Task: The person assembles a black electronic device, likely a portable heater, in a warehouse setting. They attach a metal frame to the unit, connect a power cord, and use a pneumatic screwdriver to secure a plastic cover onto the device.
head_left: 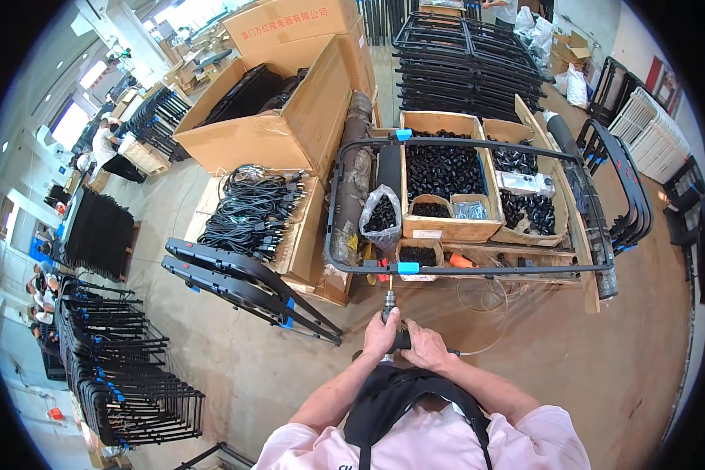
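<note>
My left grip (380, 335) and right grip (428, 348) clasp the drill (390, 301); just ahead, its bit (390, 283) points at the frame (478, 272). This spot looks unfinished; what's done, I can't tell.

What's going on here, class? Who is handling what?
The person's left hand and right hand grip a silver-chucked handheld drill. Its thin bit points at the near side of a rounded, rectangular black frame; whether they touch is unclear. The frame spans open brown cardboard boxes holding small black parts.
</note>
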`<state>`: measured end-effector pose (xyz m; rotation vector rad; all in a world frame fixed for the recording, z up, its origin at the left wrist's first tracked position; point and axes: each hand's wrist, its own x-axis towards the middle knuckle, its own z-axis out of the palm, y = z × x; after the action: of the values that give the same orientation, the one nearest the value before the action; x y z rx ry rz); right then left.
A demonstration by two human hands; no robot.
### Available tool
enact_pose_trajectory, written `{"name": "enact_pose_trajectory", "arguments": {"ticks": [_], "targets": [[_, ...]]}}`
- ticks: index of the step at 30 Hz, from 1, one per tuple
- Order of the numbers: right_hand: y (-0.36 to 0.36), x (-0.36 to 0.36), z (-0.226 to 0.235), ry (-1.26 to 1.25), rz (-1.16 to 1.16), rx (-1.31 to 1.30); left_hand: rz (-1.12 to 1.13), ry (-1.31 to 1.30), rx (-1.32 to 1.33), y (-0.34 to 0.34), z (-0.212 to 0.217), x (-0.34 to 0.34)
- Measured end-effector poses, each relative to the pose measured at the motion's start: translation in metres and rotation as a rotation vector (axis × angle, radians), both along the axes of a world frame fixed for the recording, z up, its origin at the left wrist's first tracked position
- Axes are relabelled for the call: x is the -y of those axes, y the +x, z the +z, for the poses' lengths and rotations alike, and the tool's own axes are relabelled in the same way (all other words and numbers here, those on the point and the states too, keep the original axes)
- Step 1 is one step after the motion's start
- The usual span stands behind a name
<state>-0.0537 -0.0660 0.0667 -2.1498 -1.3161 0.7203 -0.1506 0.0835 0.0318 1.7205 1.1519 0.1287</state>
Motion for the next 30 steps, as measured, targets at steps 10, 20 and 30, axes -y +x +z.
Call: {"name": "enact_pose_trajectory", "arguments": {"ticks": [10, 20, 30], "targets": [[0.005, -0.007, -0.002, -0.034, -0.027, 0.008, -0.033, 0.013, -0.006, 0.009, -0.01, -0.008], [0.009, -0.014, 0.006, -0.059, -0.072, -0.008, -0.043, -0.017, 0.016, 0.016, 0.001, -0.015], [-0.002, -0.014, 0.003, 0.041, -0.023, 0.07, -0.038, -0.04, 0.008, 0.014, 0.006, -0.012]]}}
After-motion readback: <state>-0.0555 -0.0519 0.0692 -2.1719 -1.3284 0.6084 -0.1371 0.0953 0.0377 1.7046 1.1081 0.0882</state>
